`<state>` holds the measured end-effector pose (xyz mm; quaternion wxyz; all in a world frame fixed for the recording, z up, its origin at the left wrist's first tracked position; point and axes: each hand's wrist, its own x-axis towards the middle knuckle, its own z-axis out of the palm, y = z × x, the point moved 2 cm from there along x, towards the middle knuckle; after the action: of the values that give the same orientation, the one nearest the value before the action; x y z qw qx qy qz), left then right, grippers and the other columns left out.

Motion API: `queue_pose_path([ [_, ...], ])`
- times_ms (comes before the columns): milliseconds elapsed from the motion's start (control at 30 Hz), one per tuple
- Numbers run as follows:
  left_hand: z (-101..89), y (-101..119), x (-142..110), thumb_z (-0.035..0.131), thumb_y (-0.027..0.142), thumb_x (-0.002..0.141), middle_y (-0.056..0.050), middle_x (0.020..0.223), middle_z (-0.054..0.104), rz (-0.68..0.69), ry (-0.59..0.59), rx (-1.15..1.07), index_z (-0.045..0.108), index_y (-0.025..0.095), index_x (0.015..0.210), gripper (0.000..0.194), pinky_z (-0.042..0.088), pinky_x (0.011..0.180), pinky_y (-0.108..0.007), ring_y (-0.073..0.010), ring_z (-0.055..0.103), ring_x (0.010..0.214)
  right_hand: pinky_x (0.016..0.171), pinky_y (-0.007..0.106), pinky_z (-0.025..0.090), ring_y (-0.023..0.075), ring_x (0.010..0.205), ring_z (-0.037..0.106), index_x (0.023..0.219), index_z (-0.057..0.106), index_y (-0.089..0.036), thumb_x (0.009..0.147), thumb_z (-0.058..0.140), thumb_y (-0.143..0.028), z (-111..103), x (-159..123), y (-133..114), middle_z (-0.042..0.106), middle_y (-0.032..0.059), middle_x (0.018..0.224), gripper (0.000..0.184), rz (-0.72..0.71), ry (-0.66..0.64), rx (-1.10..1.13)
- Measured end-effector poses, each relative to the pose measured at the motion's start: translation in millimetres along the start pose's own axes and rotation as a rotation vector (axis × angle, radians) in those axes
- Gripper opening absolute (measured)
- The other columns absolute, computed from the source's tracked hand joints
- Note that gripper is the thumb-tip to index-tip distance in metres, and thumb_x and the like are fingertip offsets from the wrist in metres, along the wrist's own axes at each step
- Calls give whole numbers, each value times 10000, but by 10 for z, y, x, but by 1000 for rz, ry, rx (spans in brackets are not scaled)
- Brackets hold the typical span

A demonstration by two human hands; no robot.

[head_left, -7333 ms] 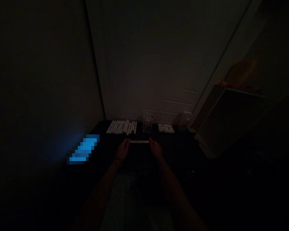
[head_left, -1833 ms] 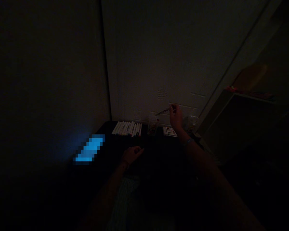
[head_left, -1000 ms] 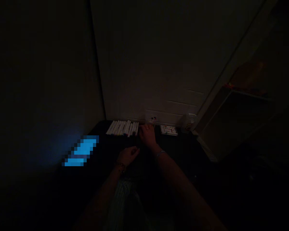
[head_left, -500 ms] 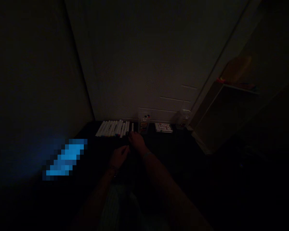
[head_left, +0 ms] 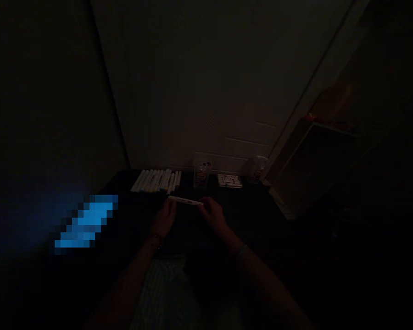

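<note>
A long white marker (head_left: 186, 200) lies level across the space between my hands, above the dark table. My left hand (head_left: 163, 218) holds its left end, and my right hand (head_left: 213, 215) grips its right end. Fingers hide part of the barrel. Just behind my hands, a tight row of white markers (head_left: 156, 180) lies side by side, their coloured tips toward me. The room is dim, so fine detail on the markers cannot be made out.
At the table's back edge stand a transparent holder (head_left: 202, 175), a flat printed box (head_left: 230, 181) and a small bottle (head_left: 259, 169). A pixelated blue glowing patch (head_left: 84, 223) lies at the left. A dark cabinet (head_left: 309, 160) stands to the right.
My right hand has moved back toward me from the row, and a white marker now spans both hands. The view has turned slightly, shifting the table items left.
</note>
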<state>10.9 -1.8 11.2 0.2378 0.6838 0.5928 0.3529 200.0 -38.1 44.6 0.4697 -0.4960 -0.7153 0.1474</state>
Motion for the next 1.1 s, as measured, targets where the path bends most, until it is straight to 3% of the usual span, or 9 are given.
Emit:
queue_pose_path([
  [100, -1, 15, 1, 259, 460, 816, -8, 689, 595, -8, 60, -80, 373, 195, 1103, 407, 368, 529, -233, -146, 560, 575, 759, 249, 415, 140, 842, 547, 930, 556, -196, 792, 468, -377, -162, -30, 87, 595, 23, 899, 245, 93, 58, 203],
  [200, -16, 55, -12, 271, 463, 810, 3, 725, 605, 20, 76, -121, 324, 195, 1154, 440, 396, 569, -243, -144, 569, 611, 734, 256, 434, 147, 826, 554, 904, 564, -184, 761, 499, -403, -171, -36, 258, 601, 26, 878, 270, 227, 77, 401],
  [300, -28, 74, -19, 275, 465, 806, 9, 753, 619, 56, 26, -88, 409, 215, 1099, 408, 407, 613, -246, -141, 569, 647, 723, 254, 438, 143, 810, 555, 897, 564, -180, 757, 499, -412, -127, -57, 391, 601, 24, 861, 278, 292, 109, 507],
  [433, -14, 49, -9, 280, 476, 800, 2, 745, 628, 70, -31, 20, 552, 222, 859, 377, 398, 633, -229, -149, 566, 679, 684, 236, 438, 133, 767, 554, 892, 569, -179, 756, 499, -418, -83, -83, 443, 601, 17, 829, 284, 290, 56, 473],
  [667, 11, 5, 10, 274, 445, 817, -30, 944, 624, 68, 9, 19, 529, 217, 990, 383, 390, 747, -224, -155, 561, 852, 748, 250, 418, 142, 836, 550, 928, 586, -183, 789, 442, -425, -69, -77, 431, 610, 22, 886, 314, 257, 31, 324],
  [1100, 38, -34, 24, 312, 442, 804, -45, 1001, 621, 48, 6, 27, 552, 191, 1009, 403, 394, 798, -251, -177, 555, 918, 661, 213, 399, 126, 737, 529, 859, 592, -172, 806, 392, -445, -86, -62, 453, 593, -2, 773, 343, 235, -1, 199],
])
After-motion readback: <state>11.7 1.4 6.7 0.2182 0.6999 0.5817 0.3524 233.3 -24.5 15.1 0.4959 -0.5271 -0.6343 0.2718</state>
